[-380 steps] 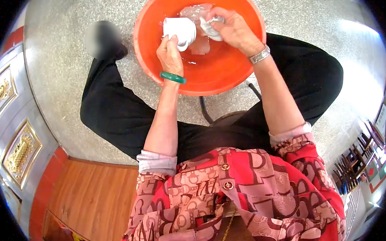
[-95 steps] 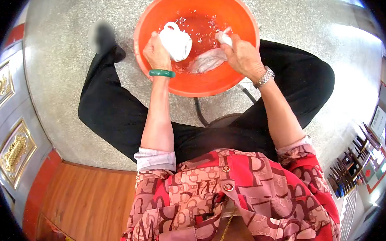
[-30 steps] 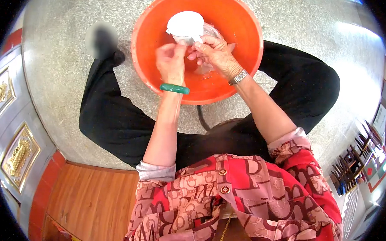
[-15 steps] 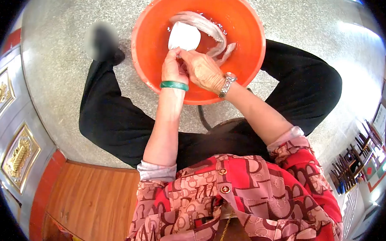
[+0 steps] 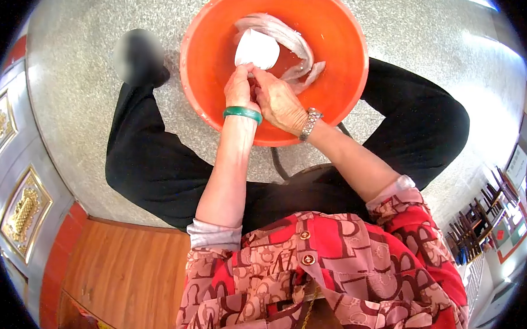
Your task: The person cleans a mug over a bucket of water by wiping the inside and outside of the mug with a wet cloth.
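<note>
A white piece of cloth with a rounded far end stands out from my fingertips over the orange basin. My left hand, with a green bangle at its wrist, is closed in a pinch on the near edge of this cloth. Right beside it, my right hand is also closed at that edge, fingertips against the left ones. Most of my fingers are hidden behind the hands. A long, twisted, pale wet cloth lies in the basin, curving behind and to the right of the white one.
My black-trousered legs spread on both sides of the basin on a speckled floor. A wooden board lies at lower left, beside panels with gold ornaments. Stacked dark wooden furniture stands at far right.
The white cloth and both hands have shifted slightly right in view, and the cloth's visible part looks a little wider. My pinch stays at its near edge.
</note>
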Tool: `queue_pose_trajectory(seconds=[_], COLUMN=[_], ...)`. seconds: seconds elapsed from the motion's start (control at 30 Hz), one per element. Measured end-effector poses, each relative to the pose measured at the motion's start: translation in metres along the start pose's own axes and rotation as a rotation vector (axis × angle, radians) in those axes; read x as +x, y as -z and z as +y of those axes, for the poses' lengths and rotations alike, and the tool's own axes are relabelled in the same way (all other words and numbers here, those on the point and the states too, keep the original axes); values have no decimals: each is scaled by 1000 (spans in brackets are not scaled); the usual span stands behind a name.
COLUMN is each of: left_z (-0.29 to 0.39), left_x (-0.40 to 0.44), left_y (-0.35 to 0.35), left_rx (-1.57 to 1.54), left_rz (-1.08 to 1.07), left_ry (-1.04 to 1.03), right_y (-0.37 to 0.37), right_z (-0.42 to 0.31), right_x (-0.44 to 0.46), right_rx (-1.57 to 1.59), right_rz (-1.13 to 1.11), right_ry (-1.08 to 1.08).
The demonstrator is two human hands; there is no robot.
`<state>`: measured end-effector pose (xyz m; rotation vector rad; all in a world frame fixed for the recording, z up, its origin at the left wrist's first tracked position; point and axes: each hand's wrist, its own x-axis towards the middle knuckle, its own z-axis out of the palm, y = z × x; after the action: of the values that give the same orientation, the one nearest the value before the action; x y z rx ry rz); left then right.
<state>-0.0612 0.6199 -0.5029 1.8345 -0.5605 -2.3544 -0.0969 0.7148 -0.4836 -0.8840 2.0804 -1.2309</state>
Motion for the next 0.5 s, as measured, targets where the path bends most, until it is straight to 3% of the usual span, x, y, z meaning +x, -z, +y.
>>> queue_pose_trajectory(seconds=[0.13,0.2,0.33,0.4,0.43,0.5], left_z=[-1,-2,1,-1,-3,-10], left_x=[7,12,11,23,28,36], left_y=[2,4,0,5,3,0], left_rx=[38,29,94,122,28,11], left_rz=[-40,-51,-36,-112,-33,-13], left_ry=[-15,29,106,124,144,171], right_y=[0,-5,-16,-8,-4,5], right_z=[-1,3,21,11,9,13], right_x=[-2,-5,-5,-3,0,5], right_rx=[159,416,543,217,217,-183], right_rz=[5,37,90,115,115,-116], right_ry=[-44,-196,-292,-201,-202,-145])
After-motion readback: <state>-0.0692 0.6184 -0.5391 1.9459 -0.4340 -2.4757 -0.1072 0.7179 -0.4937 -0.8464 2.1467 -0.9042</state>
